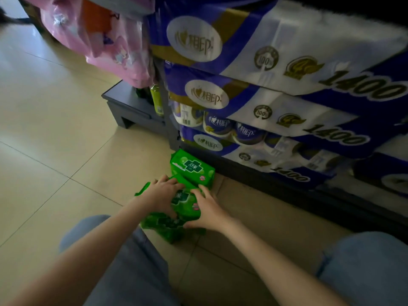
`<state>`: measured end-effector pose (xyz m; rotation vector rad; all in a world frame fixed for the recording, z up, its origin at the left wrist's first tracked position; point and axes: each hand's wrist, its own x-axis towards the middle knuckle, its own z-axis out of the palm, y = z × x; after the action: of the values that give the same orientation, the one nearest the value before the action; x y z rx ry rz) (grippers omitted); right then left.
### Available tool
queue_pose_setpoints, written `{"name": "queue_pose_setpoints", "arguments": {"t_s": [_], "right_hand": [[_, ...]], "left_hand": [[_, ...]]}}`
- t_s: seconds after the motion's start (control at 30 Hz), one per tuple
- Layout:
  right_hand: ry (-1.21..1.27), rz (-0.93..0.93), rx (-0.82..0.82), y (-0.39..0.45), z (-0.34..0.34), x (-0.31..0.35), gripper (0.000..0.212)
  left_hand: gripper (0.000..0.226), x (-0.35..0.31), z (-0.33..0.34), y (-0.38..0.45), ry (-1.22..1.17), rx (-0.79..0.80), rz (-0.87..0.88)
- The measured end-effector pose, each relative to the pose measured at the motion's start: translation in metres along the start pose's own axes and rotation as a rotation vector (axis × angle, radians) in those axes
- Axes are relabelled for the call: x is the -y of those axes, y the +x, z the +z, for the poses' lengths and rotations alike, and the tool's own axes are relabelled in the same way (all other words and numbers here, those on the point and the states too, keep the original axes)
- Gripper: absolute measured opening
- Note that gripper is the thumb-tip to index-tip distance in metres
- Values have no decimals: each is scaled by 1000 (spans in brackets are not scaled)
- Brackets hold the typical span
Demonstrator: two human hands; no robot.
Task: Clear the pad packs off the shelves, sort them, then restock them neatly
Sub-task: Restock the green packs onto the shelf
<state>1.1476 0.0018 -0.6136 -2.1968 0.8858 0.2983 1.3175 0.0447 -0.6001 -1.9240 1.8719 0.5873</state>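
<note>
While both forearms reach forward between the person's knees, the 2 hands meet on a cluster of green pad packs lying on the tiled floor (55, 120) at the foot of the shelving.

Left hand (162, 194): laid palm-down over the left side of the middle pack (187, 200), fingers spread and bent over its top face, thumb tucked toward its near edge. It grips the pack rather than merely touching it.

Right hand (207, 209): set against the right side of the same pack, fingers curled over its upper edge, thumb running along the near lower edge. The pack is held between the 2 hands.

Pack positions: 1 further green pack (192, 167) lies just behind the held one, resting against the dark base of the shelf unit (276, 184) and untouched by either hand. 1 more pack (164, 226), darker in shadow, lies partly under the held one, nearest the person. Whether other packs lie beneath cannot be told.

Surroundings: large blue-and-white tissue-roll bundles (276, 69) marked 1400 are stacked on the shelves above. Pink plastic packages (110, 45) hang or lean at upper left, above a low dark platform (130, 107). Lighting is dim.
</note>
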Motion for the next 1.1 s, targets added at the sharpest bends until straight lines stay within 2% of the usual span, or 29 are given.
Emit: {"name": "queue_pose_setpoints", "arguments": {"t_s": [0.13, 0.2, 0.3, 0.4, 0.5, 0.57, 0.67, 0.73, 0.8, 0.87, 0.93, 1.0, 1.1], "right_hand": [[-78, -43, -171, -31, -79, 0, 80], [-193, -52, -279, -50, -133, 8, 70], [-323, -57, -486, -94, -222, 35, 57], [-292, -129, -695, -157, -297, 69, 50], [-109, -289, -967, -218, -347, 96, 58], [-168, -338, -1159, -235, -371, 110, 67], [-258, -355, -1431, -220, -413, 123, 62], [-281, -331, -1531, -194, -440, 130, 56], [-246, -311, -1491, -162, -456, 135, 54], [-266, -318, -1364, -128, -466, 134, 54], [-415, -272, -1251, -98, -477, 130, 52], [-629, -151, -1253, -84, -492, 127, 41], [-932, 6, -1202, -84, -508, 126, 40]], "left_hand": [[101, -8, -71, -2, -251, -80, 161], [105, -14, -116, -11, -379, -240, 278], [92, -22, -182, -31, -406, -604, 391], [66, -32, -239, -61, -197, -1108, 466], [50, -44, -290, -90, -113, -1585, 413], [51, -49, -324, -101, -60, -1743, 339], [58, -47, -373, -103, -35, -1673, 221], [64, -42, -398, -98, -88, -1583, 181], [67, -37, -415, -89, -144, -1521, 168], [68, -33, -426, -76, -182, -1436, 160], [69, -29, -433, -59, -220, -1327, 147], [69, -26, -440, -43, -226, -1200, 124], [63, -24, -453, -25, -149, -1023, 18]]}}
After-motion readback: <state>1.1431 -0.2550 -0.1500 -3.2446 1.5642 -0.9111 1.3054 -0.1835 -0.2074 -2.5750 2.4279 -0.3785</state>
